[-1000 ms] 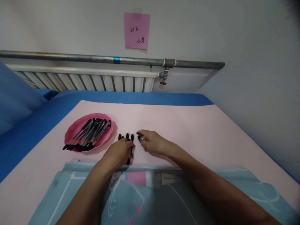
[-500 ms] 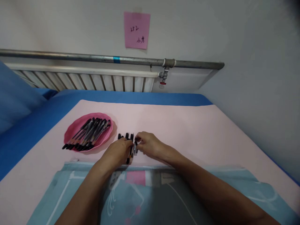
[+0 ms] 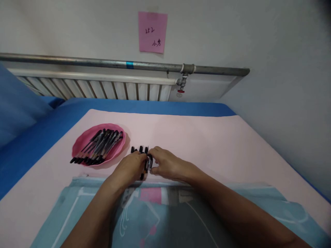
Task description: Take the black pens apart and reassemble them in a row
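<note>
Here we lay our left hand (image 3: 131, 169) over the row of pens (image 3: 140, 150) on the mat (image 3: 207, 137), its grip hidden from us, while our right hand (image 3: 165, 164) pinches one more pen (image 3: 149, 162) against the row's right edge, so setting it down calls for keeping it parallel and snug.

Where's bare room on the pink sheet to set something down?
Free: pink sheet right of the right hand out to the blue cover, and behind the pen row. Crowded: pink plate, pen row, left hand, held pen close together.
</note>
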`<state>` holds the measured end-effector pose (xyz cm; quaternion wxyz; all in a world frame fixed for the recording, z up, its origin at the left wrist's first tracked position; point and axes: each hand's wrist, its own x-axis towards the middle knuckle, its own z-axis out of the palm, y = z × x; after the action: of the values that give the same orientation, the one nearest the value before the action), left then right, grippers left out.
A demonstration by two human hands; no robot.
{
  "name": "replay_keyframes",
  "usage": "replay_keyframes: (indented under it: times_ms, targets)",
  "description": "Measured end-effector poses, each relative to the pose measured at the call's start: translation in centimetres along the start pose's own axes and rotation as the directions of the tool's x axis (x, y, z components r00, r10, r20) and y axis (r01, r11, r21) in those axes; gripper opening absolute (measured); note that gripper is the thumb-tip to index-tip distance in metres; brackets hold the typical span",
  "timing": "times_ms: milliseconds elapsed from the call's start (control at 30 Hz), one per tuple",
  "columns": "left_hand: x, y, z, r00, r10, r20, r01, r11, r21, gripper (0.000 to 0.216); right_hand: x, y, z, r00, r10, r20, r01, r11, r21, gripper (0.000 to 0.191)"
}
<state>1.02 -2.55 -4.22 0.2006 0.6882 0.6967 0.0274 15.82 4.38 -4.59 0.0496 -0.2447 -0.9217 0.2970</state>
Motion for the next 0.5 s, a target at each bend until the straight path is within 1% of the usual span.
replay_keyframes:
  times_ms: [233, 400, 500]
  targets:
    - [-0.09, 0.03, -0.16, 1.000, -0.005, 0.010, 0.006, 1.000, -0.018, 0.026, 0.03, -0.27, 0.02, 0.999, -0.012, -0.034, 0.012, 1.000, -0.014, 0.022]
    - [-0.01, -0.03, 0.03, 1.000, -0.025, -0.002, 0.025, 1.000, 0.010, 0.024, 0.27, 0.13, 0.23, 0.998, -0.023, -0.060, 0.023, 1.000, 0.003, 0.024]
    - [0.00, 0.01, 0.08, 1.000, -0.026, 0.000, 0.026, 1.000, 0.005, 0.025, 0.46, 0.56, 0.53, 0.993, -0.033, -0.110, 0.032, 0.999, -0.006, 0.025]
